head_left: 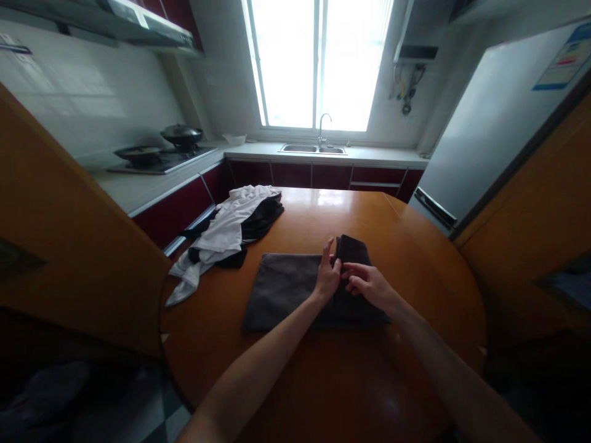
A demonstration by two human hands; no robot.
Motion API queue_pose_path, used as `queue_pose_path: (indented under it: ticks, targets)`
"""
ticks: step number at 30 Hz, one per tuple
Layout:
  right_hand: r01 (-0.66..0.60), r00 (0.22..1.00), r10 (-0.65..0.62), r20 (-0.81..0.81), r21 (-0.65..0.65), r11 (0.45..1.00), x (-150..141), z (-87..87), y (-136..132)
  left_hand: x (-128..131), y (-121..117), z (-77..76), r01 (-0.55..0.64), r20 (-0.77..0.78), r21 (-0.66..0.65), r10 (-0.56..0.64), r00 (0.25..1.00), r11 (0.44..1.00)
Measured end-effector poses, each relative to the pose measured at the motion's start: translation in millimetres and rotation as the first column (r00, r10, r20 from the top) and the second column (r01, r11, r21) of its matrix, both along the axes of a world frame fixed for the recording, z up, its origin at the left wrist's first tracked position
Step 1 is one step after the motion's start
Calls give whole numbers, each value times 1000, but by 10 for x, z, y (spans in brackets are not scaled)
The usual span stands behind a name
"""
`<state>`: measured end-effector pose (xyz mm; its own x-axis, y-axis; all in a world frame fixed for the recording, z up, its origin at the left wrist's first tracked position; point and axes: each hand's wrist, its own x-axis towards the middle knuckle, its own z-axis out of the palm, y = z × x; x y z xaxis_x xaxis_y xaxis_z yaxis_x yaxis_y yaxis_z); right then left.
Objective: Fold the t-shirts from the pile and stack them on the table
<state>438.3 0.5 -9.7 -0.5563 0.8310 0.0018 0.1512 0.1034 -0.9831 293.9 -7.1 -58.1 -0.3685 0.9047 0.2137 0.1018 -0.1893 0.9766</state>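
A dark grey garment (286, 286) lies flat and folded on the wooden table, and its kind is not clear. Its right part is doubled over into a raised fold (354, 249). Against the left side of this fold rests my left hand (328, 277), its index finger stretched upward and its thumb near the cloth. My right hand (367, 284) is over the folded part, fingers bent and closed on the cloth near the fold's edge. The fingertips of both hands nearly meet, and some fingers are partly hidden.
White and black clothes (226, 224) lie heaped at the table's left, one end hanging at the edge. The round table (429, 295) has a fridge (484, 123) at its right. Beyond are a counter with a sink (300, 148) and a stove with pans (182, 133).
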Motion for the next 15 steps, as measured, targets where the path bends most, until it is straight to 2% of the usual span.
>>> queue_pose_path:
  ticks: [3,7,9,12,15]
  targets:
    - [192,981,-189,-38,105,976,210,-63,50,-23,-23,-66,-2,-200,70,16,980,998]
    - [429,899,-438,-32,270,862,535,-181,19,-11,-109,7,89,-415,45,-63,908,995]
    - [456,879,-477,-22,337,824,663,-267,-54,-12,-155,61,121,-485,-17,-114,867,993]
    - [410,894,-448,-23,445,796,789,-394,-188,-26,-173,126,202,-511,-93,-220,831,975]
    - [335,921,-388,-28,566,754,839,-468,-312,-51,-130,227,240,-376,-129,-272,886,962]
